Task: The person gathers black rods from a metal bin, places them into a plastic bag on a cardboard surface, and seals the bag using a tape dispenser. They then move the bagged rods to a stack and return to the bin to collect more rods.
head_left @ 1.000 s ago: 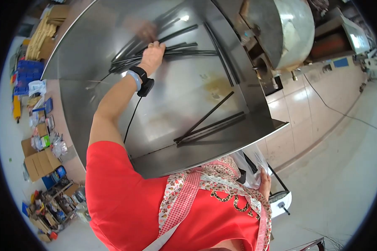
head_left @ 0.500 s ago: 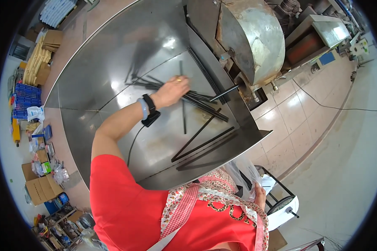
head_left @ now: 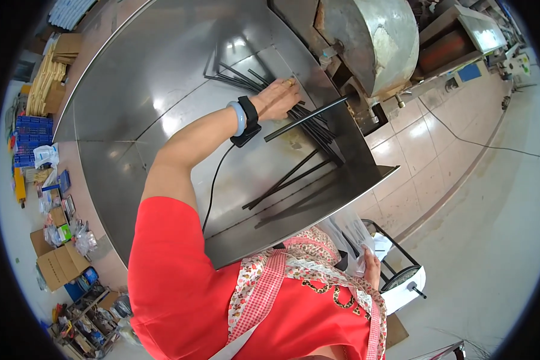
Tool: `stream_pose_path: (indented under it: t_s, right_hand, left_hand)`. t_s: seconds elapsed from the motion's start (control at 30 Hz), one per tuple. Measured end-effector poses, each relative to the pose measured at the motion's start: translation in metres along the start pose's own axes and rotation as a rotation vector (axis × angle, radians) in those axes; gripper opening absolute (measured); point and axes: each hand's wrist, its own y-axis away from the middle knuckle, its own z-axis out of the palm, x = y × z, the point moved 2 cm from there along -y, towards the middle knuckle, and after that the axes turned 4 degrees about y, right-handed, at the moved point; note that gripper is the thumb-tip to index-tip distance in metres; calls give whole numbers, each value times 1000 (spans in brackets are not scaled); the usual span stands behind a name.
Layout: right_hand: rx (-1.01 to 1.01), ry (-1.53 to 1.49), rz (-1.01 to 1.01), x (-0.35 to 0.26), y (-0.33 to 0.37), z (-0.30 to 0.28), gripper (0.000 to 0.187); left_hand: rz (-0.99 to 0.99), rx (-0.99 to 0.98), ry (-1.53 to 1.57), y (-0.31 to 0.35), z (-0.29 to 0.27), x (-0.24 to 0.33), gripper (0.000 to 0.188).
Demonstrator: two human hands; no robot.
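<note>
My left hand (head_left: 276, 99), a black band on its wrist, is closed over a loose bundle of thin black rods (head_left: 319, 135) lying in a metal tray (head_left: 180, 78). The fingertips are partly hidden. Rod ends stick out on both sides of the hand. Another black rod (head_left: 303, 119) slants out of the machine's opening across the bundle. Two more rods (head_left: 291, 178) form a narrow V nearer me. Low on the right, my right hand (head_left: 372, 268) grips a clear plastic bag (head_left: 349, 235) with dark pieces inside, held against my apron.
A rounded metal machine housing (head_left: 396, 45) stands against the tray's far right side. The tray's raised front edge (head_left: 318, 219) runs just before my body. A black stool (head_left: 396, 276) stands at my right. Cardboard boxes (head_left: 60, 264) and blue crates (head_left: 33, 141) line the left.
My left hand has moved right and away from me, shifting the bundle toward the tray's right wall. The rod from the machine now reaches farther out. My right hand stays with the bag.
</note>
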Motion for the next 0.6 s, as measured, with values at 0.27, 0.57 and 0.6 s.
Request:
stream_pose_path:
  t_s: [0.27, 0.57, 0.6]
  right_hand:
    - [83, 38, 0, -6, -6, 12, 29]
    - [50, 38, -1, -17, -10, 15, 28]
    - [39, 52, -10, -16, -10, 13, 29]
  left_hand:
    - [-402, -336, 461, 80, 8, 63, 25]
    - [-310, -188, 340, 112, 26, 153, 36]
    - [-305, -170, 316, 114, 25, 151, 35]
